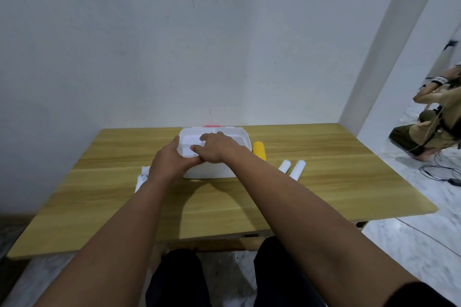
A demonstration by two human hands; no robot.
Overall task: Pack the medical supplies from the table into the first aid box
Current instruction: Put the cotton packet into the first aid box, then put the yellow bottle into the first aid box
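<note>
A white first aid box (234, 138) with a red part at its far edge sits at the back middle of the wooden table (99, 207). My left hand (169, 161) grips the box's front left corner. My right hand (217, 146) lies on the tray inside, fingers curled down onto it; whether it holds anything is hidden. To the right of the box lie a yellow roll (259, 149) and two white rolls (285, 166) (298, 169). White packets (142, 177) lie left of the box, partly hidden behind my left wrist.
A white wall rises straight behind the table. On the floor at the right, another person (434, 122) crouches, and black cables (439, 174) trail there. My dark-trousered legs show under the table's near edge.
</note>
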